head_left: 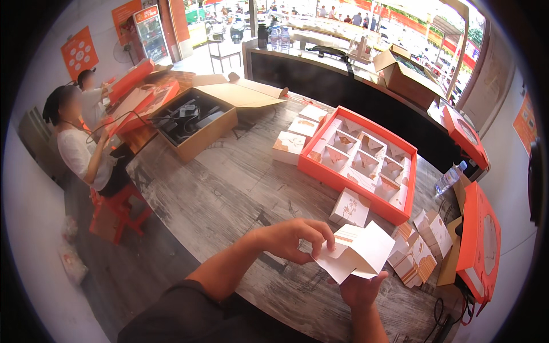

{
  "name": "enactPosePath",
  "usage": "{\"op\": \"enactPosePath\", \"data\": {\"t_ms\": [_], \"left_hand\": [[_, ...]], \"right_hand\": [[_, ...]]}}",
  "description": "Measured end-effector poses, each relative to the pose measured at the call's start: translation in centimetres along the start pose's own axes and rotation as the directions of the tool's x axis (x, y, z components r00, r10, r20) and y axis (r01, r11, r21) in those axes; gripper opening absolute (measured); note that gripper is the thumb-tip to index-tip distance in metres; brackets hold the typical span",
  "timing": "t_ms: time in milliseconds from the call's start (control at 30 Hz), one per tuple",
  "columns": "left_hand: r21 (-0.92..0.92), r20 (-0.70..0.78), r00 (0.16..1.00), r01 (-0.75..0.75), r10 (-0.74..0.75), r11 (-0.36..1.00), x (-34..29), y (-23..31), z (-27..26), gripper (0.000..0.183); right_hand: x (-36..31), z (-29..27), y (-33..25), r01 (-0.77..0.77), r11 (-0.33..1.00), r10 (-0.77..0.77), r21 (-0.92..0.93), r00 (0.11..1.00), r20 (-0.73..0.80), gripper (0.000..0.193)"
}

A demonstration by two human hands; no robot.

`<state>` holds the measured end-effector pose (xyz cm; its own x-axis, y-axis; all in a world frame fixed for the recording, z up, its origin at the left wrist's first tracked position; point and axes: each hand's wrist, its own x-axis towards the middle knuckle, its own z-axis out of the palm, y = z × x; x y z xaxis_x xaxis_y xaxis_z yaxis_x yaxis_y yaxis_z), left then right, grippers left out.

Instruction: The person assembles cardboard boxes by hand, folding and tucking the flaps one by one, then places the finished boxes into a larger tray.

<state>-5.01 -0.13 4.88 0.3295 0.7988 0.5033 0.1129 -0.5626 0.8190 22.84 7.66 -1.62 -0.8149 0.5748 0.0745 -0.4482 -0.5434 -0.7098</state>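
Observation:
Over the near edge of the table I hold a partly folded small white carton (374, 246) with orange-brown print, its flaps standing loose. My left hand (294, 237) pinches a flap at the carton's left side, the fingers curled. From below, my right hand (360, 290) grips the carton, its thumb showing at the lower right and most fingers hidden underneath. Just beyond lies a closed small white box (350, 207) with a printed pattern. Behind that stands a red gift box (374, 197) with several small white compartments. More small white boxes (289, 146) line its left side.
Folded printed cartons (420, 257) lie at my right, beside an upright red box lid (477, 246). A water bottle (449, 178) stands near them. An open cardboard box (200, 134) with dark contents is at the far left. Two people (80, 137) work beyond it.

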Motion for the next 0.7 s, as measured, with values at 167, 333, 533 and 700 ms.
{"op": "enactPosePath", "data": {"t_ms": [167, 333, 533, 700], "left_hand": [[0.062, 0.002, 1.000, 0.020, -0.020, 0.998, 0.0, 0.4, 0.1, 0.019], [0.154, -0.003, 0.998, 0.057, -0.057, 0.986, -0.1, -0.4, 0.3, 0.026], [-0.019, -0.218, 0.850, 0.488, -0.480, 0.873, -0.2, -1.6, 2.1, 0.047], [0.033, -0.373, 0.792, 0.533, -0.484, 0.846, 0.1, -1.5, 2.7, 0.056]], "right_hand": [[-0.1, 0.4, -0.3, 0.061, 0.998, -0.061, 0.000, 0.996, -0.068, 0.090], [0.0, -1.2, -0.4, 0.040, 0.999, -0.040, -0.008, 0.998, -0.038, 0.081], [-0.8, -2.5, 1.0, 0.117, 0.916, -0.136, -0.383, 0.990, -0.023, 0.050], [-0.9, -1.7, 0.7, 0.132, 0.827, -0.136, -0.547, 0.990, 0.033, 0.044]]}}
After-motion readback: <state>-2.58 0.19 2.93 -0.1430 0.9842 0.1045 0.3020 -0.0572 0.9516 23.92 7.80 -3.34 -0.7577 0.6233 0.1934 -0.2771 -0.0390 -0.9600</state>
